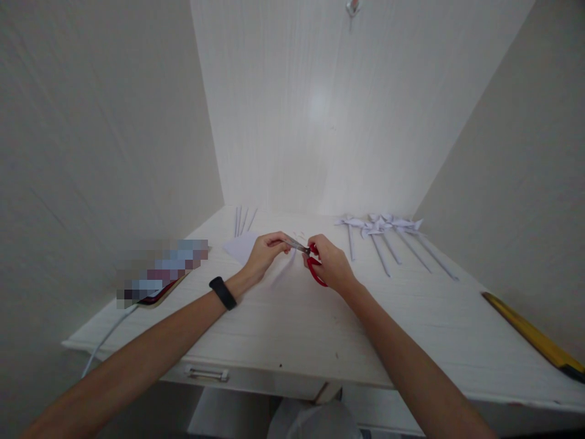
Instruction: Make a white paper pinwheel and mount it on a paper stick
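Holding, right hand (331, 263): the red handles of the scissors (299, 246) are gripped by curled fingers, the blades pointed toward the left hand.
Left hand (267, 251): a piece of paper (289, 263) is pinched between thumb and fingers, close beside the blades; how far these are parted cannot be told.
Table (283, 329): scissors and paper are held over its middle.
Left side: thin sticks (238, 222) are laid behind a paper sheet (240, 247).
Right side: folded paper shapes (375, 225) are set on sticks.
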Demonstrator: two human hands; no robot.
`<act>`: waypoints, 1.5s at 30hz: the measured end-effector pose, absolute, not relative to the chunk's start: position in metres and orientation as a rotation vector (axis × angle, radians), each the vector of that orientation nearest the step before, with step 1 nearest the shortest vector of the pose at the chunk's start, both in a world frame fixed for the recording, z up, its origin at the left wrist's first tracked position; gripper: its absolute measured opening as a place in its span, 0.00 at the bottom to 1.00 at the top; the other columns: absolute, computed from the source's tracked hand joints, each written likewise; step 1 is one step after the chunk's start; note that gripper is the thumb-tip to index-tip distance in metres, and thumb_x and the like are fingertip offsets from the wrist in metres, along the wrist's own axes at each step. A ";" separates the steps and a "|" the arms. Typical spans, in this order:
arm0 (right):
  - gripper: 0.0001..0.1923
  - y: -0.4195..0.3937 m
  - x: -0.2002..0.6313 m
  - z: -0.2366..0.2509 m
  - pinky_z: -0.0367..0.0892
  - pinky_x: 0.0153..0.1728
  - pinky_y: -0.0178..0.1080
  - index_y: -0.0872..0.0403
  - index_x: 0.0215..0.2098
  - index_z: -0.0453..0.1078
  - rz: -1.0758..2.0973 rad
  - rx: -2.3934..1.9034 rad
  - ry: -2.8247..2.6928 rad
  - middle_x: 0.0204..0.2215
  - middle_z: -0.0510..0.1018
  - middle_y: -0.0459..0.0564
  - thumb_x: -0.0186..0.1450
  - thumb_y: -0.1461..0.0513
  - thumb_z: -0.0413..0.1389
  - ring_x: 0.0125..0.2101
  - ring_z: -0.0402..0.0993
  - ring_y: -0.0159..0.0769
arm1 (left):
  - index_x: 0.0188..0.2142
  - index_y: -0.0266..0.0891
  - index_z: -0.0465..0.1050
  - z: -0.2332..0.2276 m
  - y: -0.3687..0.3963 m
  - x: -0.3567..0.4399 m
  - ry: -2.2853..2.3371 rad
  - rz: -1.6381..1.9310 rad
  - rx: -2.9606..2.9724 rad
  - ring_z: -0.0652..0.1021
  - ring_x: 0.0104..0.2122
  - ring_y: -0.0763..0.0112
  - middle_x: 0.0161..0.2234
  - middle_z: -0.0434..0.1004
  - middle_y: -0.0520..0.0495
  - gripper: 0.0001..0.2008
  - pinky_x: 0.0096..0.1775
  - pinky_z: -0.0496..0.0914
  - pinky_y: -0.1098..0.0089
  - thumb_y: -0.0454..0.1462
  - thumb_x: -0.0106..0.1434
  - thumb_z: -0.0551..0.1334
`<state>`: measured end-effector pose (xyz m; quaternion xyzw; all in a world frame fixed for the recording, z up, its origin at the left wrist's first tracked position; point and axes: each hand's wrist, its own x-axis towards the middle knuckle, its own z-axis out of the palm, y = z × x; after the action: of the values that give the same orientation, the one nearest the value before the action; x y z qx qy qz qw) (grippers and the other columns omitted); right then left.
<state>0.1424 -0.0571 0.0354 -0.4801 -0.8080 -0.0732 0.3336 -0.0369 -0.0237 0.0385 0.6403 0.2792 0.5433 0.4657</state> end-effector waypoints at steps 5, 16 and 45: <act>0.08 -0.058 0.142 0.036 0.57 0.27 0.33 0.53 0.37 0.60 -0.209 -1.287 -2.114 0.33 0.70 0.49 0.58 0.64 0.51 0.29 0.64 0.33 | 0.24 0.35 0.73 0.036 -0.023 -0.038 0.669 1.321 1.546 0.72 0.29 0.73 0.26 0.74 0.50 0.02 0.36 0.65 0.71 0.34 0.50 0.64; 0.09 -0.058 0.143 0.038 0.55 0.26 0.33 0.53 0.36 0.59 -0.249 -1.321 -2.076 0.33 0.70 0.49 0.56 0.66 0.51 0.30 0.65 0.33 | 0.27 0.35 0.74 0.039 -0.023 -0.039 0.592 1.301 1.554 0.73 0.31 0.74 0.28 0.75 0.50 0.04 0.38 0.66 0.72 0.34 0.51 0.65; 0.10 -0.059 0.146 0.037 0.57 0.27 0.33 0.52 0.36 0.60 -0.093 -1.247 -2.077 0.29 0.69 0.46 0.54 0.65 0.50 0.26 0.64 0.32 | 0.26 0.35 0.73 0.046 -0.028 -0.039 0.619 1.287 1.670 0.74 0.31 0.72 0.28 0.73 0.48 0.06 0.38 0.67 0.71 0.37 0.51 0.65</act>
<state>0.1455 -0.0586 0.0370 -0.4816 -0.8023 -0.0357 0.3509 -0.0389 -0.0279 0.0456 0.6768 0.2510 0.5217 0.4548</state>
